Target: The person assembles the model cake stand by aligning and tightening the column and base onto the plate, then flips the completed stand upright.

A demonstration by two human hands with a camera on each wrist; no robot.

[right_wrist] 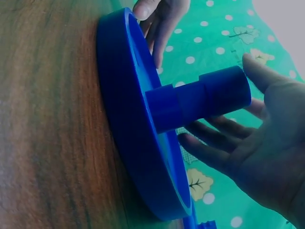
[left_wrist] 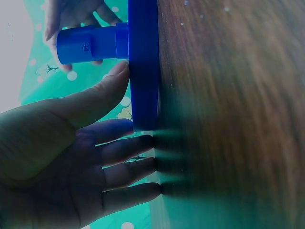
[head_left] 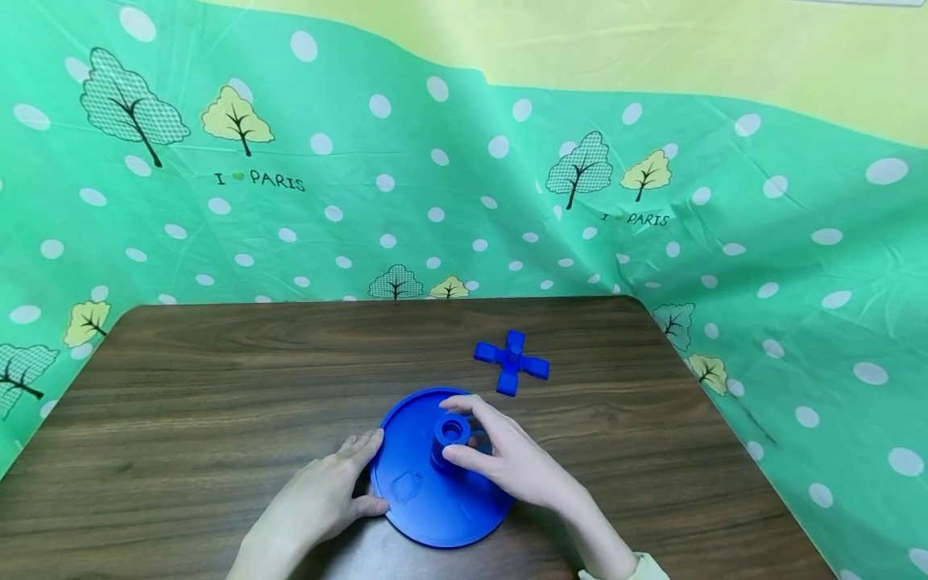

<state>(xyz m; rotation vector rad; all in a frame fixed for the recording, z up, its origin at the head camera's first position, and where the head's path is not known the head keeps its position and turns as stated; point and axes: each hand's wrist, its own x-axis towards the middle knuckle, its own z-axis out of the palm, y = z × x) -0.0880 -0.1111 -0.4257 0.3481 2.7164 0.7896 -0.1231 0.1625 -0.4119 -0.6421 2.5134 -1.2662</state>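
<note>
A round blue disc with a raised rim lies flat on the table. From it rises a hollow blue cylindrical post, upright and a little right of the disc's middle in the head view. My left hand rests against the disc's left edge, thumb on the rim and fingers straight along the side. Around the post curves my right hand, its thumb close to the post's top end and its fingers loosely spread on the far side. Whether the thumb touches the post is hard to tell.
A blue cross-shaped piece with a small centre peg lies behind the disc, to the right. The dark wood table is bordered by a green dotted cloth at its back and sides.
</note>
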